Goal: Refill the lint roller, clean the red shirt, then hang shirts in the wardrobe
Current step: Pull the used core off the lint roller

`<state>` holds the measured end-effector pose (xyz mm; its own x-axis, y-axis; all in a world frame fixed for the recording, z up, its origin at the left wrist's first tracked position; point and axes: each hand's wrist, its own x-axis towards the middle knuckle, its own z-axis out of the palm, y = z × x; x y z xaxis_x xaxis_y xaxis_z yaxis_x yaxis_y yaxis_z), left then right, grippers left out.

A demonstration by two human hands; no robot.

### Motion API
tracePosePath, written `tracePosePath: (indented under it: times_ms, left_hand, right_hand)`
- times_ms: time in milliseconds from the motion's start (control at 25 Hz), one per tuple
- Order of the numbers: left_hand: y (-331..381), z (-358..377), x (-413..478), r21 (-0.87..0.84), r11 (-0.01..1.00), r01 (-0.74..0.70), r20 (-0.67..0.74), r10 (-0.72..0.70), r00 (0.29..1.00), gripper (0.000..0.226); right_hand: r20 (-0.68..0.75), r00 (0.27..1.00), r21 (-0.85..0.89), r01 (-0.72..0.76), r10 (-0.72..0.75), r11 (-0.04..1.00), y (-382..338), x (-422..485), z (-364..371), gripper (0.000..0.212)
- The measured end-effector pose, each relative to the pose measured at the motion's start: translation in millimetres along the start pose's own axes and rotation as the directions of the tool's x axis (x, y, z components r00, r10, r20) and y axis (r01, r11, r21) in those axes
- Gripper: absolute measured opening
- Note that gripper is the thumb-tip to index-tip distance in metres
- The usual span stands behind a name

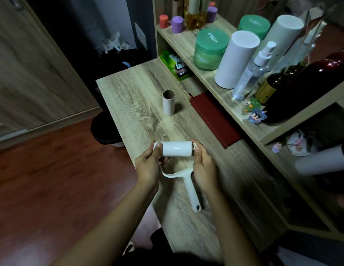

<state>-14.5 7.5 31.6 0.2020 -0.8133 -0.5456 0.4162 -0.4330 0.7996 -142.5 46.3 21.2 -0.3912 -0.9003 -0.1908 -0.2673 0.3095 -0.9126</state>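
Both forearms entered from the bottom edge and met over the wooden table (140, 96). Left hand (148, 164) was closed on the left end of the white refill roll (176, 148), thumb on top; right hand (203, 169) was closed on the right end, where the roll met the frame of the lint roller (193, 191). The roller's handle pointed toward the camera and seemed to rest on the table.

Judged from this, the step in hand was seating the fresh roll. Doing it well probably required keeping the roll square to the frame, pressing evenly from both ends, and confirming free rotation.

Farther off, an empty cardboard core (168, 102) stood upright on the table, well apart from the hands. Beside it, a dark red folded item (215, 120) lay partly under the shelf (211, 81); whether it was the red shirt could not be told.

Whether the roll was fully seated was hidden by the fingers. No wardrobe could be identified with certainty.
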Motion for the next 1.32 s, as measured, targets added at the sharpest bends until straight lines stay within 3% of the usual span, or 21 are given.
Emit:
tracePosePath:
  times_ms: [200,440,600,760,960,1120,1240,1320]
  left_hand:
    - [-2.0,-6.5,-3.7,-0.215,0.938,0.273,-0.089,-0.297,0.951,0.021]
    - [0.7,-15.0,4.8,-0.269,0.937,0.223,-0.167,-0.273,0.947,0.026]
    - [3.0,-11.6,1.3,-0.249,0.946,0.206,-0.141,-0.246,0.959,0.022]
    - [2.7,-8.8,-0.3,-0.239,0.953,0.188,-0.143,-0.226,0.964,0.021]
    - [4.3,-10.5,-1.3,-0.247,0.953,0.177,-0.142,-0.216,0.966,0.015]
    - [4.7,-13.7,2.1,-0.224,0.961,0.164,-0.131,-0.197,0.972,0.023]
    - [4.0,-13.2,4.9,-0.224,0.961,0.162,-0.121,-0.193,0.974,0.027]
    - [2.9,-11.5,5.1,-0.220,0.962,0.163,-0.102,-0.189,0.977,0.030]
  right_hand:
    - [0.082,0.997,-0.079,0.006,0.001,0.997,9.3,1.6,-2.5,0.043]
    - [0.016,0.997,-0.221,-0.073,0.079,0.972,42.3,-0.1,-9.2,0.024]
    - [0.000,1.000,-0.380,0.000,0.001,0.925,55.6,0.8,-4.9,0.025]
    - [-0.073,0.997,-0.337,-0.005,-0.021,0.942,55.4,5.6,5.0,0.026]
    - [-0.044,0.999,-0.392,-0.040,0.024,0.919,51.5,15.9,4.8,0.032]
    - [-0.107,0.994,-0.592,-0.060,-0.005,0.803,41.9,14.1,-2.7,0.036]
    - [-0.146,0.978,-0.385,0.080,-0.147,0.919,24.7,20.5,-8.8,0.030]
    - [0.012,0.996,-0.143,0.087,-0.086,0.986,11.2,26.3,-10.7,0.032]
